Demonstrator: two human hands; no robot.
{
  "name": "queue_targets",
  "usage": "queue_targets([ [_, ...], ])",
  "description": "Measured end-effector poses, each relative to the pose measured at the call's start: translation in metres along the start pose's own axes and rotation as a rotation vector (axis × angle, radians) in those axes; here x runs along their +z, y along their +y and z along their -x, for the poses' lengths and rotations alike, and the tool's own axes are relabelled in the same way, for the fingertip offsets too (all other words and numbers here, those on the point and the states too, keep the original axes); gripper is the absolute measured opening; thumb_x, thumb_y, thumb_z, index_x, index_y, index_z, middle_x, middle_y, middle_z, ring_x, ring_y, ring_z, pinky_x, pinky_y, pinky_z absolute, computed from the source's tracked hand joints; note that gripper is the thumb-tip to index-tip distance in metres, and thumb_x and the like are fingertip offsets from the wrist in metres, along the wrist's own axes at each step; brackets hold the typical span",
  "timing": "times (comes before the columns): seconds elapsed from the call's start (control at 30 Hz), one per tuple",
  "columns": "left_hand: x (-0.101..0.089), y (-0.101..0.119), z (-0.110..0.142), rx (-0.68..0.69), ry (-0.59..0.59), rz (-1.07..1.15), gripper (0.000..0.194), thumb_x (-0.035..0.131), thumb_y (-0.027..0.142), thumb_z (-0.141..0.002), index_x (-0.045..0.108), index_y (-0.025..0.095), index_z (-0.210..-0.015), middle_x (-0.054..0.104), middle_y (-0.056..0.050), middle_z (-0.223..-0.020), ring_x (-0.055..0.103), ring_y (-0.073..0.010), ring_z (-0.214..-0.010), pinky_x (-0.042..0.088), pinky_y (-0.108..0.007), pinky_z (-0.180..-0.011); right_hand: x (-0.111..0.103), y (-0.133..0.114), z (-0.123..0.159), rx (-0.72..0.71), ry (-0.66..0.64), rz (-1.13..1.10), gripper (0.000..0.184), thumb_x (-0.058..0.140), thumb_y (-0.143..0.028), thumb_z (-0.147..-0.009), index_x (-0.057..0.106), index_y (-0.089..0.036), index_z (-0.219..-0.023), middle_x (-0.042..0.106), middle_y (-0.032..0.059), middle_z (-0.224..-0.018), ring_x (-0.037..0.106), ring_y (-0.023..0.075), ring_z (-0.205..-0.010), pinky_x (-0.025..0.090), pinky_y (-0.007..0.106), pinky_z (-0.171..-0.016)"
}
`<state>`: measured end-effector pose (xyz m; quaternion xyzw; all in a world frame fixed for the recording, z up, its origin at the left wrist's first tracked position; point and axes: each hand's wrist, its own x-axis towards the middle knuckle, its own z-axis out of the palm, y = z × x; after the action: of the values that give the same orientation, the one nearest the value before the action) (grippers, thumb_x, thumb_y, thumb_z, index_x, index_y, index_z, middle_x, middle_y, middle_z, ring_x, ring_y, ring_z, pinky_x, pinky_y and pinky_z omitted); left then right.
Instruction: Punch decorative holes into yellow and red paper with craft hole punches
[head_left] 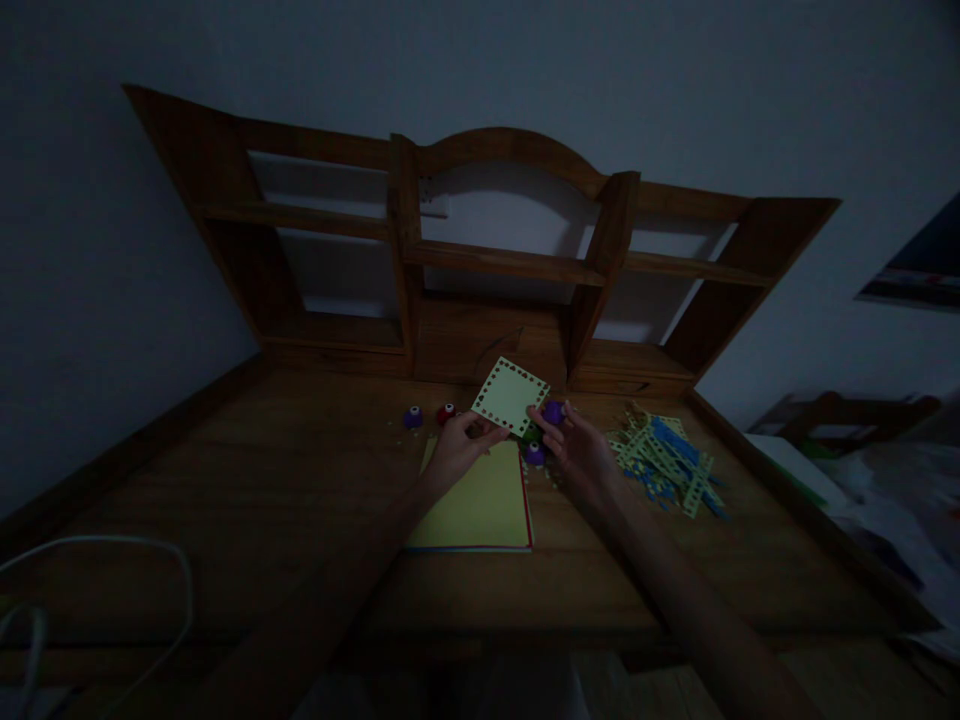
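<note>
A pale yellow square of paper (510, 396) is held up over the desk, with a row of small punched holes along its edges. My left hand (459, 452) pinches its lower left edge between thumb and fingers. At the right edge of the square is my right hand (581, 450), its fingers closed around a purple craft punch (554, 412), with one fingertip against the paper. Below the hands lies a stack of yellow sheets (476, 500) with a red edge showing. Another purple punch (535, 454) and a partly hidden green punch (532, 433) stand between the hands.
A purple punch (413, 417) and a red punch (447, 413) stand left of the hands. Punched yellow and blue paper strips (675, 460) are heaped on the right. A wooden shelf unit (510, 262) rises behind; a white cable (184, 570) loops at lower left.
</note>
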<state>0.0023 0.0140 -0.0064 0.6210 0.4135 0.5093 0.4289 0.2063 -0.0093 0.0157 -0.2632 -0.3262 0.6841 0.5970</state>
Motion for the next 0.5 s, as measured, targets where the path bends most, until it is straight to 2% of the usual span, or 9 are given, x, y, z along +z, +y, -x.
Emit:
queue_targets([
  [0.2, 0.0006, -0.0041, -0.0005, -0.034, 0.016, -0.012, 0.035, 0.075, 0.043, -0.065, 0.055, 0.015, -0.065, 0.056, 0.001, -0.067, 0.052, -0.0108, -0.059, 0.044, -0.022, -0.051, -0.0036, 0.0012, -0.0005, 0.001, -0.012, -0.026, 0.012, 0.059, -0.026, -0.087, 0.063, -0.019, -0.096, 0.069, 0.0066, -0.112, 0.062, 0.0204, -0.110, 0.060, 0.019, -0.067],
  [0.5, 0.0007, -0.0020, -0.0002, -0.038, -0.006, 0.028, 0.032, 0.074, 0.041, -0.066, 0.055, 0.015, -0.065, 0.054, 0.001, -0.067, 0.051, -0.0109, -0.060, 0.045, -0.021, -0.050, 0.0053, 0.0013, 0.0042, 0.058, -0.053, -0.016, 0.011, 0.065, -0.025, -0.083, 0.062, -0.021, -0.093, 0.067, 0.0074, -0.117, 0.064, 0.0225, -0.108, 0.061, 0.021, -0.064],
])
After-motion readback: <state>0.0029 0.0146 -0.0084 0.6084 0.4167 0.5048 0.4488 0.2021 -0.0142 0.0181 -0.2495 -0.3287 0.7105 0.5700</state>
